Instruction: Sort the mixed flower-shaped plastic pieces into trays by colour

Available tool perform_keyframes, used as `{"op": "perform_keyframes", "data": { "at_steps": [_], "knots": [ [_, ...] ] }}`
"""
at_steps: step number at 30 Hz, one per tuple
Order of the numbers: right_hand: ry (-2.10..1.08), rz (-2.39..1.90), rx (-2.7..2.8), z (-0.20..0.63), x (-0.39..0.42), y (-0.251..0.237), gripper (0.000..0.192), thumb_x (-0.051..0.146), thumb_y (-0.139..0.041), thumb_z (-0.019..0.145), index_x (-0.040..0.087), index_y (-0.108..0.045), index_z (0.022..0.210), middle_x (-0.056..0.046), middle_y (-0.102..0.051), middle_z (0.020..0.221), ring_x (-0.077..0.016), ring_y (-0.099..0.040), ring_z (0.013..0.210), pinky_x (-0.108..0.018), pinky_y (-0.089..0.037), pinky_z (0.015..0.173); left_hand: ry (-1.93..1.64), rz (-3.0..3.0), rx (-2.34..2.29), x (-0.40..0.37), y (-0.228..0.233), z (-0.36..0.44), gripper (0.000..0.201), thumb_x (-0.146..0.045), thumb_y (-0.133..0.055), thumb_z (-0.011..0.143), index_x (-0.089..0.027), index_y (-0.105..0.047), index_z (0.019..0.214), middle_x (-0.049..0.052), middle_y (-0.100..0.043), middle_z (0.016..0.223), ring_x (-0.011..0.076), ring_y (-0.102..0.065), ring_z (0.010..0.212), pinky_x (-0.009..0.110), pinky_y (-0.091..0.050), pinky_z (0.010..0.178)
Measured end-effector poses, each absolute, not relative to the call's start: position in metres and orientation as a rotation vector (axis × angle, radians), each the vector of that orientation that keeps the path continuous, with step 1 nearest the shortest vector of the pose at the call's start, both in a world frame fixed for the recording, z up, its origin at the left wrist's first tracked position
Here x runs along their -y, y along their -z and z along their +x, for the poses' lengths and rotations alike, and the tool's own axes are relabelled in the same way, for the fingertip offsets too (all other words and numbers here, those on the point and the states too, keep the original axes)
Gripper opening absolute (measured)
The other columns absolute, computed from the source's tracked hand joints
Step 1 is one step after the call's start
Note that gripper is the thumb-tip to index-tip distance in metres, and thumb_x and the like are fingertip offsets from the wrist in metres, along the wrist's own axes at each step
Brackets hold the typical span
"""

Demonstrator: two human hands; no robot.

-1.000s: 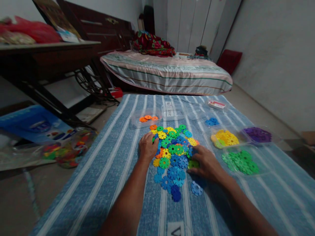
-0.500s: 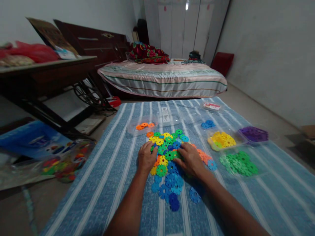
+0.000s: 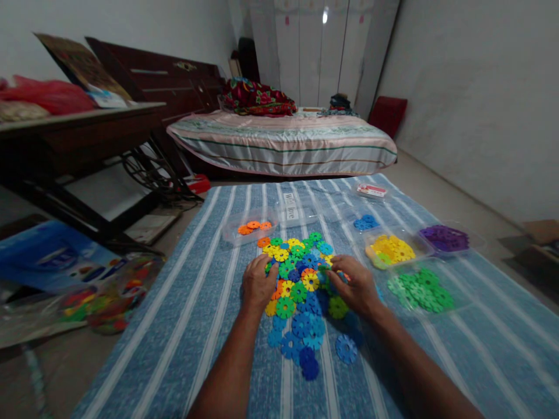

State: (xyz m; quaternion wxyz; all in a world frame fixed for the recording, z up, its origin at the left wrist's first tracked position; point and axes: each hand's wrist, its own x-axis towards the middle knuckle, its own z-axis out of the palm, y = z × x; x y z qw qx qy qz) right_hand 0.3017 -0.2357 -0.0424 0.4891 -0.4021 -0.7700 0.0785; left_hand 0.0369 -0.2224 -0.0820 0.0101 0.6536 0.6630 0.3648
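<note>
A heap of flat, toothed plastic discs (image 3: 301,273) in blue, green, yellow and orange lies on a blue striped cloth (image 3: 205,326). My left hand (image 3: 258,284) rests on the heap's left edge, fingers curled down onto the discs. At the heap's right side my right hand (image 3: 356,287) has its fingertips pinched among the pieces; whether it holds one I cannot tell. Several loose blue discs (image 3: 347,348) lie nearer to me.
Clear trays hold sorted discs: orange (image 3: 251,227), blue (image 3: 365,222), yellow (image 3: 391,251), purple (image 3: 443,237), green (image 3: 421,288). A low mattress (image 3: 283,139) lies beyond the cloth. A dark table (image 3: 74,134) and a bag of toys (image 3: 105,297) are at left.
My right hand slid left onto the heap, then drew back to its right side, and the discs under it shifted. My left hand stayed. The camera tilted a little.
</note>
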Motion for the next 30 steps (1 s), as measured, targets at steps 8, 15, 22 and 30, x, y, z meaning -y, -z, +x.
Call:
{"op": "perform_keyframes", "data": {
  "at_steps": [8, 15, 22, 30],
  "knots": [
    [0.380, -1.393, 1.648, 0.352, 0.223, 0.024, 0.018, 0.026, -0.051, 0.092, 0.016, -0.064, 0.098, -0.015, -0.066, 0.096, -0.0295, -0.059, 0.095, -0.044, -0.044, 0.087, -1.136, 2.035, -2.076, 0.222, 0.079, 0.039, 0.026, -0.035, -0.051, 0.085, -0.018, -0.067, 0.096, 0.012, -0.070, 0.111, 0.0263, -0.062, 0.108, 0.044, -0.048, 0.099],
    [0.094, -1.098, 2.042, 0.298, 0.233, 0.070, 0.020, 0.022, -0.045, 0.095, 0.019, -0.064, 0.087, -0.010, -0.066, 0.091, -0.0231, -0.058, 0.094, -0.036, -0.044, 0.084, -1.154, 2.028, -2.055, 0.223, 0.079, 0.038, 0.025, -0.035, -0.052, 0.084, -0.019, -0.067, 0.096, 0.011, -0.069, 0.112, 0.0256, -0.062, 0.110, 0.044, -0.047, 0.100],
    [-0.156, -1.401, 1.887, 0.317, 0.220, 0.088, 0.031, 0.040, -0.045, 0.095, 0.016, -0.064, 0.090, -0.008, -0.063, 0.084, -0.0220, -0.057, 0.080, -0.034, -0.043, 0.075, -1.188, 1.991, -2.018, 0.224, 0.077, 0.042, 0.025, -0.036, -0.051, 0.084, -0.019, -0.067, 0.093, 0.012, -0.070, 0.110, 0.0256, -0.063, 0.108, 0.044, -0.048, 0.100],
    [-0.369, -1.313, 1.856, 0.304, 0.227, 0.081, 0.028, 0.041, -0.047, 0.092, 0.020, -0.061, 0.079, -0.005, -0.062, 0.082, -0.0197, -0.056, 0.078, -0.030, -0.044, 0.072, -1.213, 2.007, -1.963, 0.229, 0.073, 0.060, 0.022, -0.034, -0.052, 0.084, -0.020, -0.067, 0.094, 0.010, -0.071, 0.108, 0.0246, -0.064, 0.106, 0.044, -0.049, 0.098]
  ]
}}
